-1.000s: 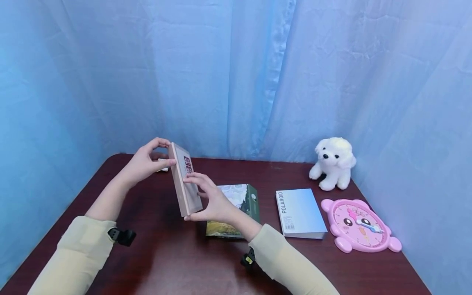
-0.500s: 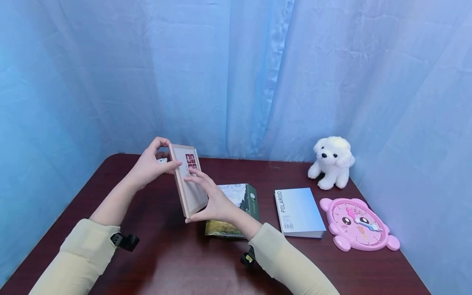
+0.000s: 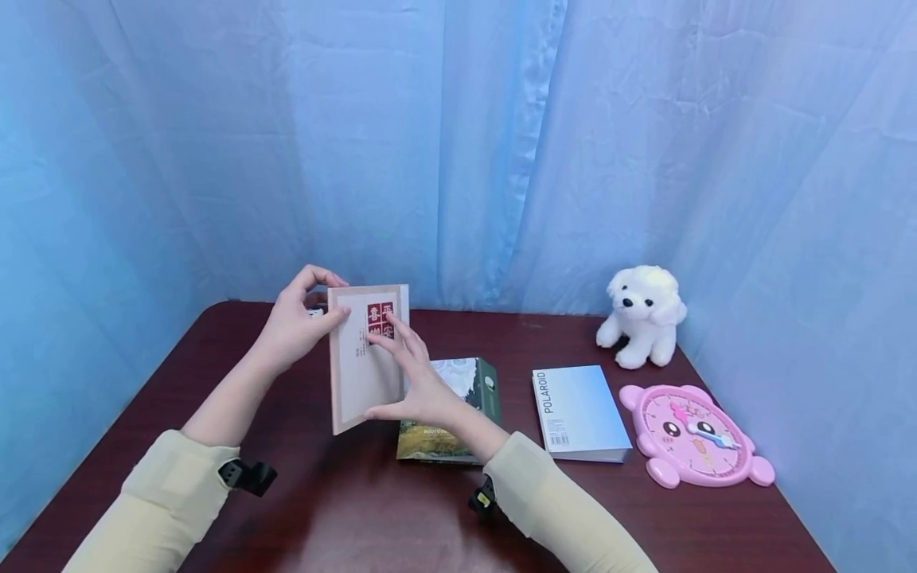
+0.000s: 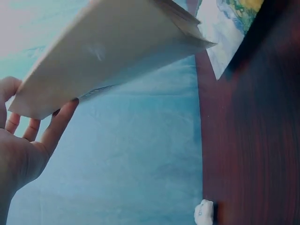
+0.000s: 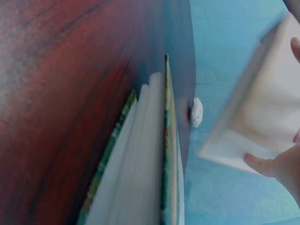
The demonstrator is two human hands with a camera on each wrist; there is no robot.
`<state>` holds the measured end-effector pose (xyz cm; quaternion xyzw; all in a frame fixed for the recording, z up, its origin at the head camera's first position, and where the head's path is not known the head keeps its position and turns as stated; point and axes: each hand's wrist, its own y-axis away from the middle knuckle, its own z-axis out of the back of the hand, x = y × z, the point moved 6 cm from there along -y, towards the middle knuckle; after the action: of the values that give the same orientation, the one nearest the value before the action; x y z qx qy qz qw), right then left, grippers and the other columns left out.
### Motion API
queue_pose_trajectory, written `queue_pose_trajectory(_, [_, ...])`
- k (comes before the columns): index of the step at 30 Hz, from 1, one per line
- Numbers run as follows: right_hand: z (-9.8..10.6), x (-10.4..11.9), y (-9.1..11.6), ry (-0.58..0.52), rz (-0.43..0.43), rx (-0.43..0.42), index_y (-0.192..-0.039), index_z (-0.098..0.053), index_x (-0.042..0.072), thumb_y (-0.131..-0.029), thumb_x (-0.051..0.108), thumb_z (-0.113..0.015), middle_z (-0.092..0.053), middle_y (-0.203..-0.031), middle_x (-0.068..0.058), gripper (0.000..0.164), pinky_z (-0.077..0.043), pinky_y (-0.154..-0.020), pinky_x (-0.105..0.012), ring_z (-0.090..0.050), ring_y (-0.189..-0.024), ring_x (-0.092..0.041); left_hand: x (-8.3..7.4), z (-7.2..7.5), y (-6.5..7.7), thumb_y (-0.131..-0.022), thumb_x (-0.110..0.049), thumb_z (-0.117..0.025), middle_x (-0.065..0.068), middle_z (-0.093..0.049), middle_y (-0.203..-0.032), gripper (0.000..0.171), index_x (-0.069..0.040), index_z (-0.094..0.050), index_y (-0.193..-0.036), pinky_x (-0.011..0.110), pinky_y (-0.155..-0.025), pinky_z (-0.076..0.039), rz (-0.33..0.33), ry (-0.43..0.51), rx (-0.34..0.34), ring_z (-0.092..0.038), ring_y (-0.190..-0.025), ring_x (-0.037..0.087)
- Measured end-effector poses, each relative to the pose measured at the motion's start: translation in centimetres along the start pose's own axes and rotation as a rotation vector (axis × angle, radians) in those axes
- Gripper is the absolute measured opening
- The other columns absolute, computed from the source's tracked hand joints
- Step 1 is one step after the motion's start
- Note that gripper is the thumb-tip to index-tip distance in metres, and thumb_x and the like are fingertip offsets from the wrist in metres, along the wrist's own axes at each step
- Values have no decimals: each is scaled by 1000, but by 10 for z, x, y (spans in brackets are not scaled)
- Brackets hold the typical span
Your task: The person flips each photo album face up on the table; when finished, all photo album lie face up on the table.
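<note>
Pale book-like item (image 3: pixel 361 376) is raised above the surface (image 3: pixel 401 521), nearer the left edge, long axis near upright, left hand (image 3: pixel 290 325) pinching its top-left corner, right hand (image 3: pixel 424 391) spreading uncurled fingers across its face.

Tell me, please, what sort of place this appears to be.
Probably a staged filming corner: a blue curtain hangs behind and beside the table, where a plush dog sits.
</note>
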<state>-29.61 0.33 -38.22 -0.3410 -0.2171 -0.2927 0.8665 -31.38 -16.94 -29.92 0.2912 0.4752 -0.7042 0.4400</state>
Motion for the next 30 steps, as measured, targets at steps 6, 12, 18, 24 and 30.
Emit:
queue_pose_trajectory(6, [5, -3, 0, 28, 10, -19, -146, -31, 30, -69, 31, -85, 3, -159, 3, 95, -28, -106, -59, -1, -145, -24, -3, -1, 1, -89, -11, -64, 8, -54, -117, 27, -6, -47, -109, 27, -62, -55, -62, -78, -28, -60, -99, 29])
queue_pose_trajectory(12, [8, -8, 0, 53, 1, -113, -145, -34, 25, -71, 27, -84, -1, -159, -2, 89, -29, -106, -57, -8, -144, -27, -20, 0, 7, -88, -3, -63, 14, -54, -116, 26, 0, -47, -108, 21, -61, -54, -63, -73, -50, -60, -96, 31])
queue_pose_trajectory(18, [10, -20, 4, -55, -161, -182, -148, -24, 34, -74, 27, -82, 0, -159, -4, 95, -36, -105, -51, -12, -144, -27, -42, 2, 13, -87, 1, -63, 10, -54, -112, 23, 1, -46, -103, 22, -60, -55, -70, -40, -90, -59, -86, 15])
queue_pose_trajectory(24, [10, -30, 7, -147, -266, -189, -148, -17, 43, -75, 30, -81, -5, -158, -4, 97, -46, -95, -50, -20, -142, -28, -43, 7, 14, -87, -1, -63, 9, -54, -111, 24, 1, -46, -103, 23, -61, -55, -76, -6, -103, -60, -86, 10])
queue_pose_trajectory(30, [7, -34, 7, -187, -278, -159, -147, -15, 47, -77, 30, -79, -19, -154, 0, 96, -54, -82, -39, -46, -119, -25, -32, 10, 11, -88, -1, -63, 10, -55, -114, 25, 2, -46, -105, 24, -62, -56, -53, 36, -111, -60, -91, 8])
